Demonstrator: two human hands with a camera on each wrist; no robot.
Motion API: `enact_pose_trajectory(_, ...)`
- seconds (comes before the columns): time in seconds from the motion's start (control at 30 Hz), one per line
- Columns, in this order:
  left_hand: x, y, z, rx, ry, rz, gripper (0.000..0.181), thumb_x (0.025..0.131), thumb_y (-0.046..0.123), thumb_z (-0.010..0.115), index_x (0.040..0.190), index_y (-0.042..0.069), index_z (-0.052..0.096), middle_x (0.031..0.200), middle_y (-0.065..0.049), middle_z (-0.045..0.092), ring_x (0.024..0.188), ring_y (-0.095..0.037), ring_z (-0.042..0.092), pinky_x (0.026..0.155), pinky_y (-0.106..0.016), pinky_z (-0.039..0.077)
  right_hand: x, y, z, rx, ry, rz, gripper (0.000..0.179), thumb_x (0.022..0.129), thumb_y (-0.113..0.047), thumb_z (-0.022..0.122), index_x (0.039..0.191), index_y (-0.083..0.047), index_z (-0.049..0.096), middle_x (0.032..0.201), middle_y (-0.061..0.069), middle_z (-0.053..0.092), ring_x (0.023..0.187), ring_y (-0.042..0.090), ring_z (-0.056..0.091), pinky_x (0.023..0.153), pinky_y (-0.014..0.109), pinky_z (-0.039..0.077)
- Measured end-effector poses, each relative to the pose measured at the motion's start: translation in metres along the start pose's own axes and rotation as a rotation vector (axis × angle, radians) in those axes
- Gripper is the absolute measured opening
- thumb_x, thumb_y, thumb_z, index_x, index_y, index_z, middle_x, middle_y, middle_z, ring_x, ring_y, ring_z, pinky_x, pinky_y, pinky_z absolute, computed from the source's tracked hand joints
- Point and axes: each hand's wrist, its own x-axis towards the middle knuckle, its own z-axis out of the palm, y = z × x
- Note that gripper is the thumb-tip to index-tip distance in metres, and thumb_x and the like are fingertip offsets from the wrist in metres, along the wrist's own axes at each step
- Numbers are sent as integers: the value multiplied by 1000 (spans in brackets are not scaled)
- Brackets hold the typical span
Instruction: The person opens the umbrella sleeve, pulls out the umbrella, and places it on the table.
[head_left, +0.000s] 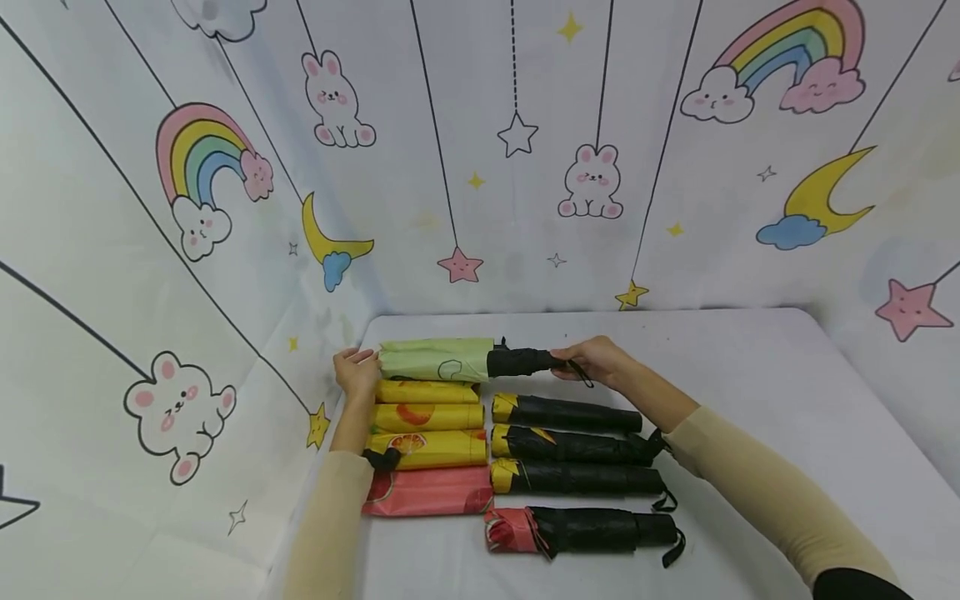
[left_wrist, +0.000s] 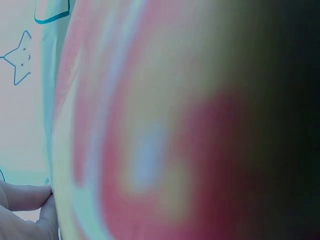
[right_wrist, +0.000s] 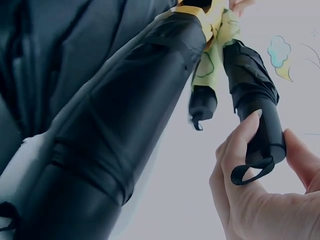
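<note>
At the far end of the table lies a light green folding umbrella [head_left: 435, 360] with a black, crumpled right part. My right hand [head_left: 592, 360] pinches its black handle [right_wrist: 265, 130] between thumb and fingers, and a wrist loop hangs there. My left hand [head_left: 356, 371] has thumb and fingertips at the left green end, its grip partly hidden in the left wrist view by a blurred red print close to the camera. A second light green piece [right_wrist: 205, 70] with a black tip sits beside the handle in the right wrist view.
Toward me on the left lie several yellow fruit-print bundles [head_left: 427, 417] and a red one [head_left: 431, 492]. Right of them are several black folding umbrellas [head_left: 577, 446] with yellow ends, and one with a red end [head_left: 592, 531]. A white cloth wall [head_left: 480, 208] stands behind.
</note>
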Motion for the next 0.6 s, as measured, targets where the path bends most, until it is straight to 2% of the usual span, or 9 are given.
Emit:
enact_pose_trajectory(0.23, -4, -3, 0, 26, -28, -5, 64, 95, -9, 67, 151, 3, 36, 132, -19, 60, 126, -33, 65, 101, -39, 55, -4, 3, -9, 18, -14, -9, 19, 94, 2, 74, 110, 12, 72, 101, 17, 75, 87, 27, 77, 92, 43, 60)
enact_pose_trajectory(0.47, -2, -3, -3, 30, 1, 14, 61, 95, -10, 65, 148, 2, 39, 131, -19, 61, 125, -31, 66, 93, -34, 57, -10, 2, -20, 25, -29, -15, 19, 93, 3, 74, 110, 12, 72, 101, 16, 76, 88, 27, 78, 92, 43, 60)
enact_pose_trajectory(0.6, 1, -2, -7, 16, -7, 11, 64, 94, -12, 65, 150, 1, 37, 135, -21, 60, 128, -31, 64, 97, -34, 56, -14, 0, -27, 21, -29, -28, 18, 94, 3, 74, 110, 12, 72, 100, 16, 76, 88, 26, 78, 92, 43, 60)
